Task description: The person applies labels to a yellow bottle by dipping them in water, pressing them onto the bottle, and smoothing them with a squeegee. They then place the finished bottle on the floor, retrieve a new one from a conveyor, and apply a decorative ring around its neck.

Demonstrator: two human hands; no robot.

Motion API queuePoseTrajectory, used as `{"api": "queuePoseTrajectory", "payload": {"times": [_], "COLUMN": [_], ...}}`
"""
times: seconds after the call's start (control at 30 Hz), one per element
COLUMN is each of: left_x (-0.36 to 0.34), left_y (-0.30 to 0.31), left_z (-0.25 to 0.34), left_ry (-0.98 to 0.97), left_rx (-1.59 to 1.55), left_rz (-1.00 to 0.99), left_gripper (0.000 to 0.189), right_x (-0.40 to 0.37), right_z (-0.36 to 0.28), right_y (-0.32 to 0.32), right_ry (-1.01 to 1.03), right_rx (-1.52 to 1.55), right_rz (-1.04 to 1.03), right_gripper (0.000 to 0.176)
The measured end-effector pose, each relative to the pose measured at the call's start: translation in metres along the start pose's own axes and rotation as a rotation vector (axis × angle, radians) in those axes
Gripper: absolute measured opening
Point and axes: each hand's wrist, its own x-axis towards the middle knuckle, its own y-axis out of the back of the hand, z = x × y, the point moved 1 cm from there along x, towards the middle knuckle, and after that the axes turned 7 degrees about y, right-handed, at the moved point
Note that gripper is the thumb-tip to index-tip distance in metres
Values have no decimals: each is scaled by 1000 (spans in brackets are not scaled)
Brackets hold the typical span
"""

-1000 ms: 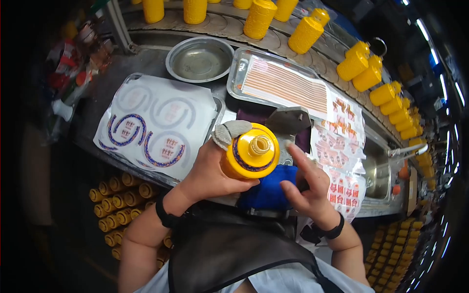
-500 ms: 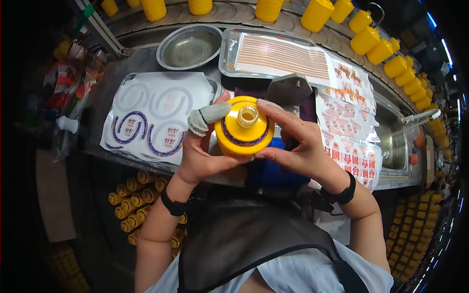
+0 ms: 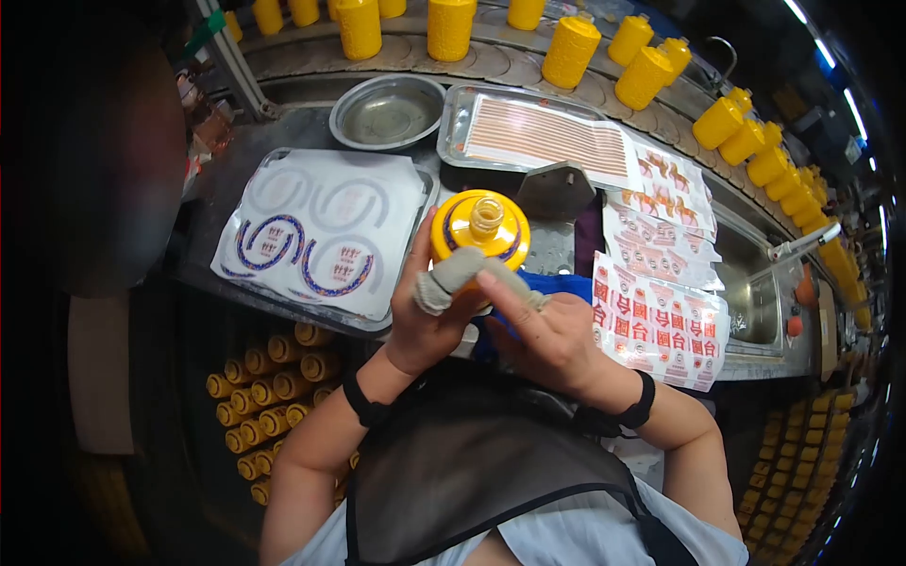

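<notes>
A glossy yellow bottle (image 3: pixel 460 225) with a clear glass neck stands roughly upright between my hands, and a dark patterned band runs round its shoulder. My left hand (image 3: pixel 422 316) is closed round its left and near side, a grey cloth cover on one digit lying over the near shoulder. From the near right, my right hand (image 3: pixel 552 340) presses covered and bare fingers against the bottle; its lower fingers are partly hidden. Left of the hands, a decal sheet (image 3: pixel 377 217) with curved patterned bands lies on a metal tray (image 3: pixel 422 203).
Behind are a metal bowl (image 3: pixel 388 111) and a tray (image 3: pixel 459 108) with a striped sheet (image 3: pixel 543 132). Red-printed decal sheets (image 3: pixel 656 325) lie right, beside a sink (image 3: pixel 758 311). A dark metal block (image 3: pixel 559 191) and blue cloth (image 3: pixel 562 286) are close by. Yellow bottles (image 3: pixel 571 52) line the conveyor (image 3: pixel 510 64).
My right hand has shifted from the bottle's far right side to its near side, its fingers now beside the left hand's covered digit. The camera view has shifted slightly.
</notes>
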Motion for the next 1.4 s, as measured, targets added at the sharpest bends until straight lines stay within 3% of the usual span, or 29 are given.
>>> {"api": "queuePoseTrajectory", "payload": {"times": [0.13, 0.2, 0.23, 0.37, 0.47, 0.53, 0.57, 0.67, 0.73, 0.77, 0.87, 0.9, 0.97, 1.0, 1.03, 1.07, 1.17, 1.23, 1.4], "left_x": [-4, -1, 2, 10, 8, 5, 2, -3, 3, 9, 24, 36, 55, 64, 71, 77, 80, 75, 79], "left_y": [-4, -1, 5, 7, -1, -10, -12, -7, -13, -15, -5, -4, -5, -8, -17, -30, -72, -97, -104], "left_z": [-14, -7, -6, 5, 0, -12, -19, -35, -23, -16, -3, 9, 32, 44, 54, 55, 33, 21, 6], "left_ry": [-49, 184, 163, 168, 304, 377, 260, 145, 164, 181, 476, 381, 395, 404, 523, 601, 883, 878, 913], "left_rx": [-97, -146, -17, 62, 99, -68, 11, 117, 9, -39, -113, -172, -248, -288, -316, -401, -469, -486, -451], "left_rz": [75, 2, -64, -89, -189, -136, -71, -41, -49, -45, 23, 21, -21, -42, -92, -185, -440, -483, -474], "left_gripper": [63, 72, 84, 101, 90, 88, 91, 92, 94, 95, 96, 92, 89, 88, 88, 85, 71, 67, 68], "right_x": [19, 22, 17, -5, -15, -19, -17, -16, -5, -3, -15, -25, -49, -69, -83, -104, -155, -180, -201], "right_z": [-13, -14, -11, 0, 7, 12, 14, 20, 31, 38, 63, 71, 91, 109, 124, 145, 212, 245, 303], "right_y": [8, 2, 4, 6, 14, 12, 7, 10, 8, 11, 26, 38, 62, 69, 84, 92, 127, 147, 172], "right_ry": [-22, -50, -55, -72, -149, -255, -280, -363, -414, -421, -397, -503, -686, -686, -848, -910, -1056, -1166, -1323], "right_rx": [-49, -37, -26, 47, 126, 142, 158, 244, 337, 442, 405, 407, 223, 153, 78, 14, -210, -354, -539], "right_rz": [-215, -218, -181, -21, 30, 57, 49, 83, 107, 169, 298, 218, 118, 118, 7, 34, -1, 38, -140], "right_gripper": [69, 70, 69, 70, 70, 70, 70, 68, 66, 63, 55, 43, 23, 23, 23, 23, 27, 29, 37]}}
